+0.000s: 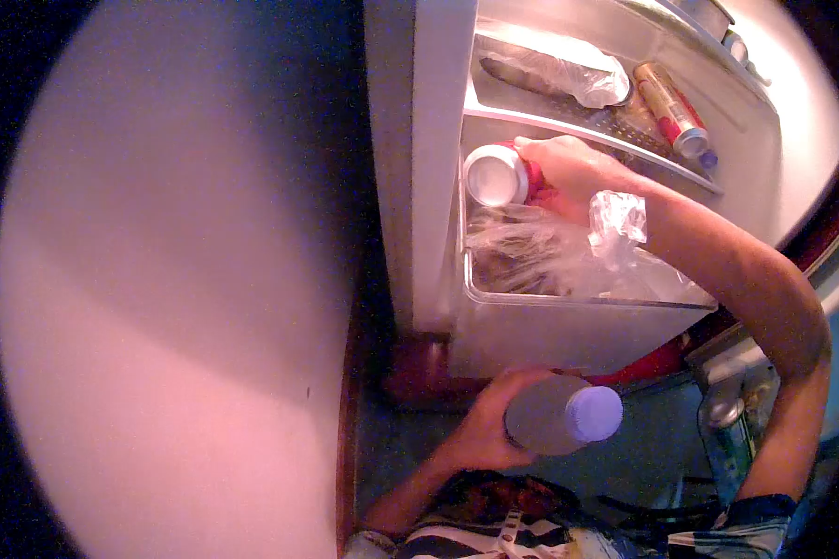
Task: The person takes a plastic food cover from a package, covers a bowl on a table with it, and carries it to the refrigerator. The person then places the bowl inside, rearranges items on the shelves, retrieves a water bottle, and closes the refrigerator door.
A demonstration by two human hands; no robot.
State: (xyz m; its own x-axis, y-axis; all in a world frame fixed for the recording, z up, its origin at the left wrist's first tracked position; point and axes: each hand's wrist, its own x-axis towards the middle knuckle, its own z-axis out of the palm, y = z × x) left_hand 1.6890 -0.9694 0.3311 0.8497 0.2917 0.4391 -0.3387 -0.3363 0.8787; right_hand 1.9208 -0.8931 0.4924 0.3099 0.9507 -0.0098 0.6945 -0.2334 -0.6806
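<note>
My left hand (483, 430) is wrapped round a greyish bottle (543, 415) with a lavender cap, held below the fridge drawer. Inside the open fridge, my right hand (573, 172) grips a red can (496, 177) whose pale round end faces me. That can is at the left corner of the pulled-out clear drawer (569, 300). Under my right wrist, clear plastic bags (541, 244) fill the drawer, one with a knotted top. What the bags contain is hard to make out.
On the shelf above lie a plastic-wrapped item (569, 74) and a gold and red can (671, 110) on its side. The open fridge door (177, 279) stands at left. A greenish can or bottle (732, 433) is low at right.
</note>
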